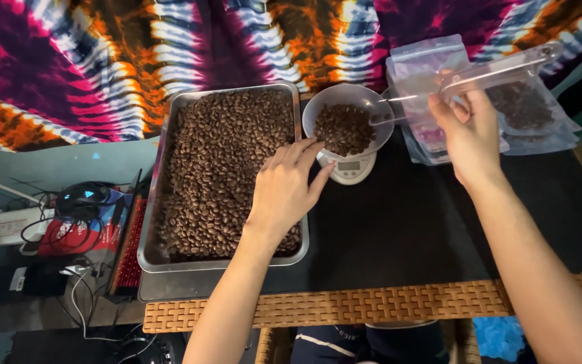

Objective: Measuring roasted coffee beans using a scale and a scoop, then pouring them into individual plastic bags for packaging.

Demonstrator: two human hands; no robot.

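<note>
Brown roasted coffee beans [343, 128] sit heaped in a pale bowl [318, 108] on a small digital scale [350, 168], right beside the big steel tray [170, 168] that's full of the same beans. Left hand [284, 192] hovers over the tray's right edge, fingertips pinched loosely together right at the bowl's rim; can't tell if a few beans are between them. Right hand [466, 138] is closed on a clear plastic pouch [500, 71], held up over a stack of similar pouches [432, 135], some already with beans inside. If you're topping up a weighed portion like this, I'd say go a couple of beans at a time, don't lean on the bowl, and keep the scale readout unblocked. Everything's on a dark mat [405, 229] over a wicker table [372, 303], tie-dye cloth [102, 67] behind.
</note>
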